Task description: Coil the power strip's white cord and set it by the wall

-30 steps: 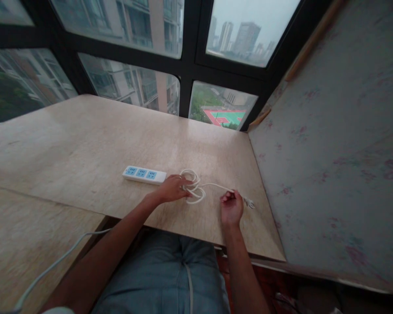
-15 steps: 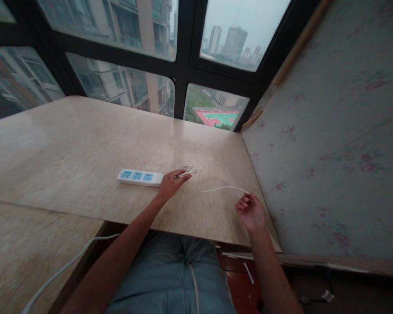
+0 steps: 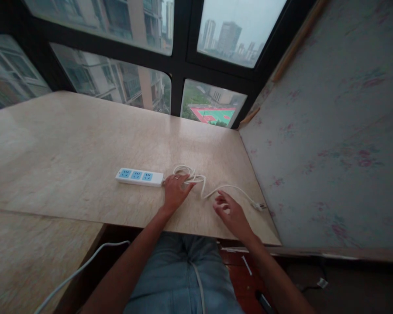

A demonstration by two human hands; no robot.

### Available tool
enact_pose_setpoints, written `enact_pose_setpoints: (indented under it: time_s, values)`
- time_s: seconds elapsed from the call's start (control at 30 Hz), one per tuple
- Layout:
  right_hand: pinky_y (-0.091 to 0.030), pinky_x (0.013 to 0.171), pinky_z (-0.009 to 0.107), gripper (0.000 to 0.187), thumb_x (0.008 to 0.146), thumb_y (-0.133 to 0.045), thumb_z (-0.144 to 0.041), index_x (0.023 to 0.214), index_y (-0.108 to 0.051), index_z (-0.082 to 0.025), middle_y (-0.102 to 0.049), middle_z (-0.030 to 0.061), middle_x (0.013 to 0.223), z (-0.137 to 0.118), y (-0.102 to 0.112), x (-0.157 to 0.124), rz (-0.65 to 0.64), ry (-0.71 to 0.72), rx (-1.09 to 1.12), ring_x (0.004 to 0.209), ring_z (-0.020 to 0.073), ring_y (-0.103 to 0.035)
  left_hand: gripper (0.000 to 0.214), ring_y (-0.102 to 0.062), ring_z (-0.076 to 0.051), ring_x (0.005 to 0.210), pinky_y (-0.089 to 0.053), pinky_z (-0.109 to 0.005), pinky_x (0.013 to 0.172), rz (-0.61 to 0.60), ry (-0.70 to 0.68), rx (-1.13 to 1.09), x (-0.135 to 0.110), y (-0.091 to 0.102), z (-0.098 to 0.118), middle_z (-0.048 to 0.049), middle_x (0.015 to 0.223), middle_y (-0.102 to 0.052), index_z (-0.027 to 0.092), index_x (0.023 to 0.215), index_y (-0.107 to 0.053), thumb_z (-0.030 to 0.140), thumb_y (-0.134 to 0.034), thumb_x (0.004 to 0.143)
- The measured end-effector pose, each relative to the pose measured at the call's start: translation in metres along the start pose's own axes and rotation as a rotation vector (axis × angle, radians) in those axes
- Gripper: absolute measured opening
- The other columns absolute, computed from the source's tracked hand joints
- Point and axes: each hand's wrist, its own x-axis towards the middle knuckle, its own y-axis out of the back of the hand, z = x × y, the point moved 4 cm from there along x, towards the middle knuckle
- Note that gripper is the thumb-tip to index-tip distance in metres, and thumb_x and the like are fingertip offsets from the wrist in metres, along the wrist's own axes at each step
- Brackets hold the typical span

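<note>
Well, my left hand point(image 3: 175, 192) lies over the small bundle of loops in the white cord point(image 3: 196, 177), pinning them to the worktop point(image 3: 85, 144); whether a finger curls round a strand I cannot tell. My right hand point(image 3: 231, 213) is open and holds nothing, its fingers loose just beside the slack run of cord. That run snakes out to the plug point(image 3: 260, 206), which lies near the worktop's right edge by the wall point(image 3: 314, 152). The power strip point(image 3: 139, 176) sits just left of my left hand. I judge the gathering partly done: a few loops are made, but the last stretch and the plug are not yet taken in.
</note>
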Motion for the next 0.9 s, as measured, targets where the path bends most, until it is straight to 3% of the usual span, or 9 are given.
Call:
enact_pose_setpoints:
  time_s: [0.1,0.23,0.3,0.4,0.5,0.6,0.7,0.77,0.9]
  values:
    - [-0.043,0.1,0.045,0.043,0.08,-0.065,-0.029,0.121,-0.059,-0.018,-0.059,0.0148,0.127,-0.021,-0.034,0.008,-0.111,0.275,-0.362,0.119,0.0278,-0.054,0.034,-0.063,-0.027,0.102,-0.042,-0.044,0.098,-0.01,-0.014,0.011,-0.002,0.001,0.002,-0.0082,0.105,-0.073,0.02,0.109,-0.069,0.042,-0.068,0.082]
    - [-0.047,0.088,0.037,0.016,0.091,-0.055,-0.027,0.087,-0.064,-0.015,-0.068,0.0128,0.094,-0.027,-0.055,0.018,-0.251,0.242,-0.634,0.094,0.0244,-0.063,0.032,-0.063,-0.026,0.103,-0.041,-0.045,0.1,-0.032,-0.038,0.007,-0.004,0.003,0.003,-0.0077,0.105,-0.072,0.021,0.109,-0.067,0.041,-0.066,0.084]
    - [-0.048,0.081,0.033,0.026,0.095,-0.048,-0.029,0.077,-0.062,-0.016,-0.067,0.0098,0.082,-0.032,-0.047,0.018,-0.237,0.212,-0.604,0.083,0.0215,-0.064,0.033,-0.063,-0.026,0.103,-0.04,-0.045,0.1,-0.041,-0.042,0.005,-0.005,0.004,0.004,-0.0076,0.106,-0.072,0.022,0.11,-0.067,0.042,-0.064,0.085]
    - [-0.048,0.073,0.029,0.03,0.097,-0.045,-0.036,0.081,-0.063,-0.017,-0.067,0.0053,0.077,-0.044,-0.016,0.016,-0.221,0.196,-0.295,0.074,0.0172,-0.063,0.034,-0.062,-0.025,0.103,-0.039,-0.045,0.101,-0.051,-0.039,0.007,-0.005,0.004,0.003,-0.0075,0.108,-0.071,0.022,0.111,-0.066,0.044,-0.063,0.086]
    - [-0.047,0.055,0.025,0.035,0.092,-0.05,-0.047,0.105,-0.063,-0.016,-0.064,0.0009,0.072,-0.048,0.024,0.024,-0.175,0.095,0.028,0.054,0.012,-0.058,0.033,-0.062,-0.025,0.105,-0.038,-0.046,0.103,-0.062,-0.04,-0.002,-0.005,0.004,0.003,-0.0071,0.109,-0.071,0.022,0.111,-0.066,0.043,-0.063,0.086]
    - [-0.035,0.039,0.021,0.054,0.084,-0.059,-0.052,0.123,-0.055,-0.015,-0.061,-0.0017,0.069,-0.041,0.057,0.05,-0.074,0.003,0.151,0.042,0.0084,-0.045,0.031,-0.062,-0.025,0.104,-0.039,-0.044,0.101,-0.067,-0.05,-0.028,-0.005,0.006,0.003,-0.0066,0.108,-0.071,0.022,0.109,-0.067,0.042,-0.063,0.086]
    - [-0.028,0.038,0.021,0.05,0.084,-0.056,-0.053,0.113,-0.061,-0.013,-0.06,-0.0013,0.066,-0.027,0.075,0.09,-0.005,0.0,0.074,0.04,0.0065,-0.037,0.03,-0.061,-0.025,0.103,-0.04,-0.044,0.099,-0.084,-0.057,-0.031,-0.007,0.008,0.005,-0.0065,0.106,-0.071,0.022,0.108,-0.067,0.042,-0.063,0.085]
    - [-0.031,0.042,0.021,0.043,0.087,-0.051,-0.05,0.103,-0.065,-0.013,-0.063,0.001,0.067,-0.019,0.079,0.121,-0.03,0.07,-0.121,0.044,0.0081,-0.041,0.029,-0.061,-0.025,0.103,-0.039,-0.045,0.1,-0.109,-0.064,-0.008,-0.008,0.009,0.006,-0.0066,0.104,-0.071,0.022,0.108,-0.067,0.039,-0.063,0.085]
    - [-0.037,0.057,0.021,0.033,0.094,-0.044,-0.037,0.096,-0.068,-0.014,-0.07,0.0046,0.073,0.003,0.068,0.17,-0.249,0.113,-0.702,0.063,0.0127,-0.057,0.034,-0.059,-0.027,0.105,-0.036,-0.046,0.103,-0.146,-0.069,0.021,-0.01,0.009,0.006,-0.0075,0.107,-0.071,0.02,0.113,-0.065,0.03,-0.064,0.08]
